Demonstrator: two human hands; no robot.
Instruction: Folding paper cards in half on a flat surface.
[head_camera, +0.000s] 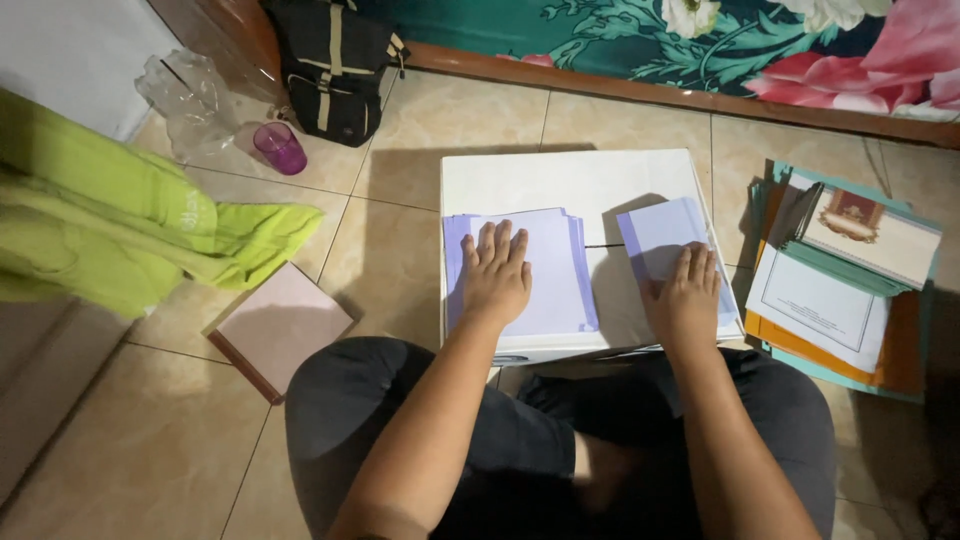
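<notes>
A white low table (580, 180) stands on the tiled floor in front of my crossed legs. On its left half lies a stack of pale lilac paper sheets (555, 270). My left hand (495, 272) rests flat on that stack, fingers spread. On the right half lies a folded lilac sheet (660, 235). My right hand (685, 295) presses flat on the near part of that folded sheet, fingers together.
A pile of booklets and orange and teal folders (850, 290) lies on the floor at the right. A pink book (280, 325) lies at the left, beside a green cloth (120, 230). A purple cup (280, 148), crumpled plastic (190, 100) and a black bag (335, 65) sit farther back.
</notes>
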